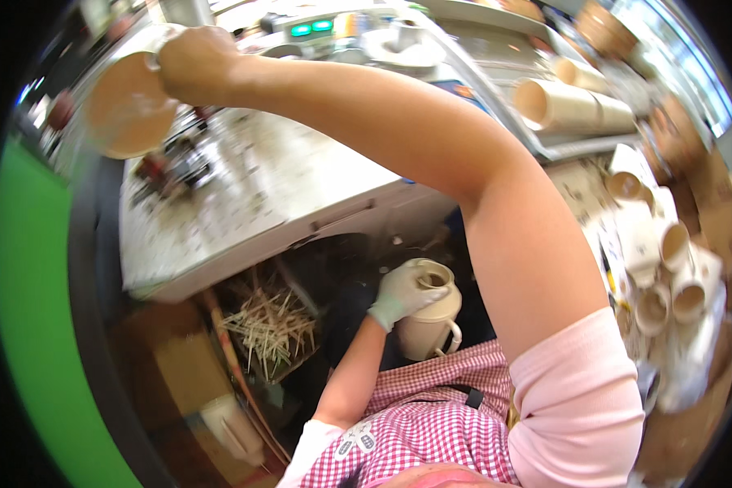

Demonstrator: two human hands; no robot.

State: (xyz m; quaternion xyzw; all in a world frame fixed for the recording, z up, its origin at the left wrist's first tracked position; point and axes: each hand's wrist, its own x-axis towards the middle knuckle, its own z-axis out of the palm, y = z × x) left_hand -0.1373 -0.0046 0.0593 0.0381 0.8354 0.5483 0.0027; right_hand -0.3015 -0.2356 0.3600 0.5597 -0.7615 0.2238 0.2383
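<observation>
My left hand (403, 293), in a pale glove, is closed round the neck of a cream jug (431, 329) at my lap. The jug stands nearly upright, with its round mouth facing up and its handle toward the lower right. My right arm reaches across the worktop to the far left. There my right hand (197, 67), blurred by motion, is closed at the rim of a beige round container (130, 106). The container is tilted with a broad round face toward me. Its far side and my right fingertips are partly hidden.
The white worktop (260, 179) is stained and carries dark metal parts (179, 163). Below it sits a box of thin pale sticks (272, 329). Cream cylinders (573, 106) lie on a shelf at the back right, and several cream vessels (687, 297) are piled at right.
</observation>
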